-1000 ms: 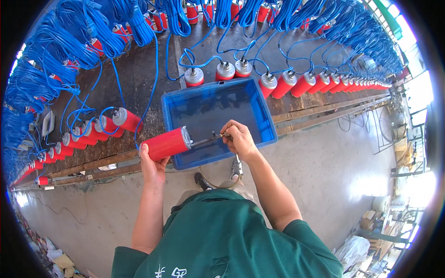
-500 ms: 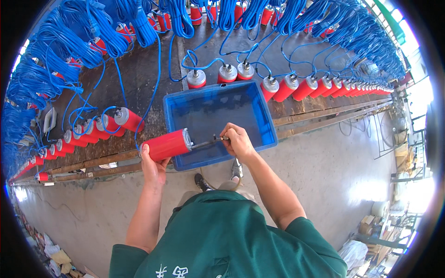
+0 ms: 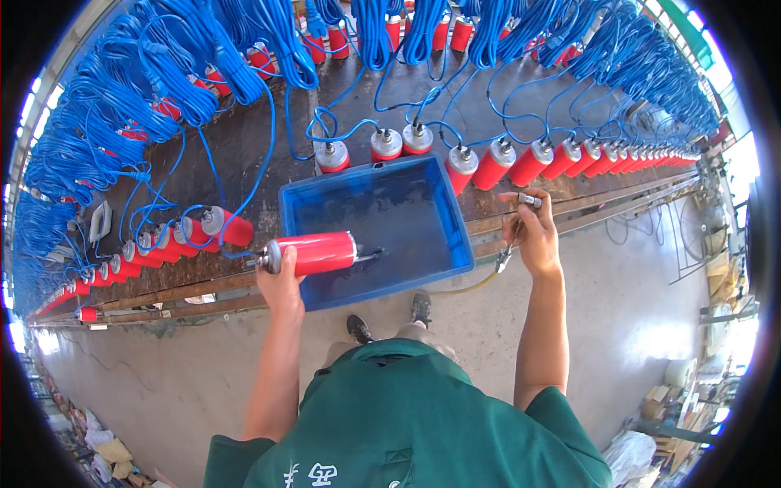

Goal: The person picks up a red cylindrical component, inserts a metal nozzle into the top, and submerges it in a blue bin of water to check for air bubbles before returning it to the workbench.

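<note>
My left hand (image 3: 281, 283) is closed round one end of a red cylinder (image 3: 321, 252) with metal end caps, lying level over the left part of a blue plastic tub (image 3: 376, 301). A thin shaft (image 3: 370, 255) sticks out from the cylinder's right end; a blue cord runs to its left end. Off to the right of the tub, my right hand (image 3: 537, 236) is raised with fingers curled round a small metal fitting (image 3: 530, 200). Below those fingers is a metal nozzle-like tool (image 3: 504, 259) on a yellowish hose (image 3: 465, 288); its grip is partly hidden.
The tub rests at the edge of a dark wooden bench (image 3: 244, 146). Rows of similar red cylinders (image 3: 491, 167) with blue cords stand along it, left and right. Coiled blue cables (image 3: 285, 41) line the far side. Boxes and bags (image 3: 651, 411) lie on the right.
My right hand has moved away from the shaft, rightward and up, and now shows a metal fitting in its fingers. My left hand still holds the red cylinder, now turned more level.
</note>
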